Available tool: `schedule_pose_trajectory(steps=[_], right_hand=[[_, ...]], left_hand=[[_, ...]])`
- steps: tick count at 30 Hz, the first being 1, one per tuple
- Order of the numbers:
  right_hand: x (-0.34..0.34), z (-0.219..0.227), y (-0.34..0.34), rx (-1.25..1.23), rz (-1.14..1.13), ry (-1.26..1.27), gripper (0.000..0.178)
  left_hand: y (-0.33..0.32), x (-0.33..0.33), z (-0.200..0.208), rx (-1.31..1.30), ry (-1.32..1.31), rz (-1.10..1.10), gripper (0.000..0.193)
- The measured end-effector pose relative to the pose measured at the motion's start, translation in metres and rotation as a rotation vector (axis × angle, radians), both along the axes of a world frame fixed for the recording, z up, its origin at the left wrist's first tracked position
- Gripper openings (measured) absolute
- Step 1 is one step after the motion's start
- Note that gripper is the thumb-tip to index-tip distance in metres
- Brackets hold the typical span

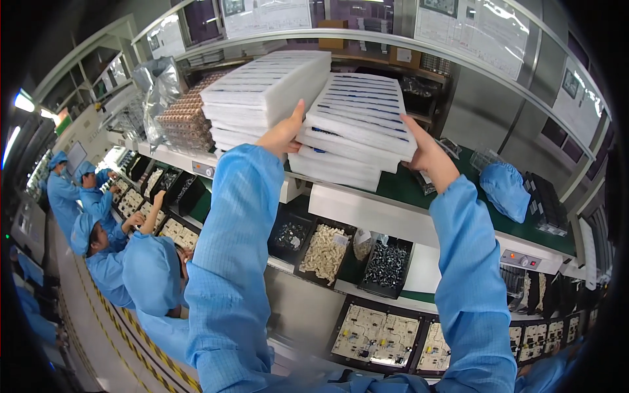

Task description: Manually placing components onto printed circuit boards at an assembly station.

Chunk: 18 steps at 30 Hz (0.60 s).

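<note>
Both my arms, in blue sleeves, reach up to the green-topped shelf. Between my hands sits a stack of white foam trays (367, 141), its top cut by rows of dark blue slots or edges. My left hand (283, 135) grips the stack's left side, thumb up, with the fingers partly hidden. On the opposite side my right hand (432, 154) presses against the stack, its thumb near the top corner. Below the gripped layers lies another white foam block (334, 171), slightly offset. A taller pile of white foam trays (262, 88) stands just beyond my left hand.
Brown egg-crate trays (187, 111) and silver bags stand left on the shelf (475, 196); a blue cloth cap (504, 190) lies right. Below are black bins of small parts (386, 265) and a line of circuit boards (377, 334). Several co-workers in blue (154, 262) sit left.
</note>
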State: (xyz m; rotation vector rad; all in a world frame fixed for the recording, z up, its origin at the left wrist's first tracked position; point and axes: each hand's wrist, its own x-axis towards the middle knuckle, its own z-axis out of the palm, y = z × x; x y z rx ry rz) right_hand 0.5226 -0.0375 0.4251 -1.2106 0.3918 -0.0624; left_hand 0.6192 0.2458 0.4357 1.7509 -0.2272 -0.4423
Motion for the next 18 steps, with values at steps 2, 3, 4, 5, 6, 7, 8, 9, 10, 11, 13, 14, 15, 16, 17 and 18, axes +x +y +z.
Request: schedule_pose_trajectory(steps=[2, 3, 4, 5, 6, 7, 8, 9, 10, 11, 13, 14, 15, 16, 17, 18], right_hand=[[0.018, -0.004, -0.008, 0.158, 0.248, -0.009, 0.047], [0.019, -0.003, -0.007, 0.157, 0.249, -0.016, 0.047], [0.019, -0.004, -0.006, 0.152, 0.238, -0.001, 0.047], [0.018, -0.005, -0.006, 0.147, 0.225, 0.013, 0.047], [0.019, -0.005, -0.005, 0.194, 0.241, 0.03, 0.048], [0.017, -0.005, -0.007, 0.192, 0.234, 0.02, 0.048], [0.014, -0.007, -0.007, 0.235, 0.251, -0.015, 0.048], [0.011, -0.009, -0.006, 0.28, 0.273, -0.046, 0.047], [0.013, -0.015, -0.005, 0.346, 0.292, -0.107, 0.049], [0.013, -0.018, -0.003, 0.347, 0.292, -0.113, 0.049], [0.01, -0.02, 0.005, 0.364, 0.177, -0.228, 0.049], [0.008, -0.02, 0.005, 0.387, 0.169, -0.229, 0.049], [0.007, -0.019, 0.006, 0.39, 0.168, -0.23, 0.049], [0.004, -0.018, 0.007, 0.412, 0.166, -0.232, 0.046], [0.001, -0.017, 0.007, 0.434, 0.163, -0.233, 0.043], [0.001, -0.018, 0.008, 0.435, 0.167, -0.236, 0.043]], left_hand=[[-0.003, 0.012, -0.002, -0.038, 0.082, 0.058, 0.082], [-0.006, 0.016, 0.0, -0.082, 0.169, 0.101, 0.081], [-0.005, 0.019, 0.001, -0.083, 0.161, 0.099, 0.081], [-0.003, 0.023, 0.003, -0.157, 0.225, 0.021, 0.076], [-0.006, 0.021, 0.006, -0.229, 0.289, -0.063, 0.072], [-0.009, 0.02, 0.009, -0.229, 0.281, -0.072, 0.072], [-0.011, 0.017, 0.01, -0.244, 0.296, -0.071, 0.068], [-0.012, 0.014, 0.011, -0.257, 0.313, -0.064, 0.064], [-0.013, 0.016, 0.009, -0.279, 0.349, -0.1, 0.059], [-0.013, 0.015, 0.007, -0.276, 0.344, -0.101, 0.059], [-0.019, -0.001, 0.015, -0.36, 0.269, -0.088, 0.054], [-0.023, -0.007, 0.02, -0.356, 0.27, -0.094, 0.054], [-0.026, -0.012, 0.026, -0.345, 0.251, -0.067, 0.05], [-0.027, -0.015, 0.028, -0.335, 0.233, -0.041, 0.046], [-0.028, -0.014, 0.026, -0.333, 0.235, -0.043, 0.046], [-0.027, -0.014, 0.024, -0.366, 0.213, -0.076, 0.042]])
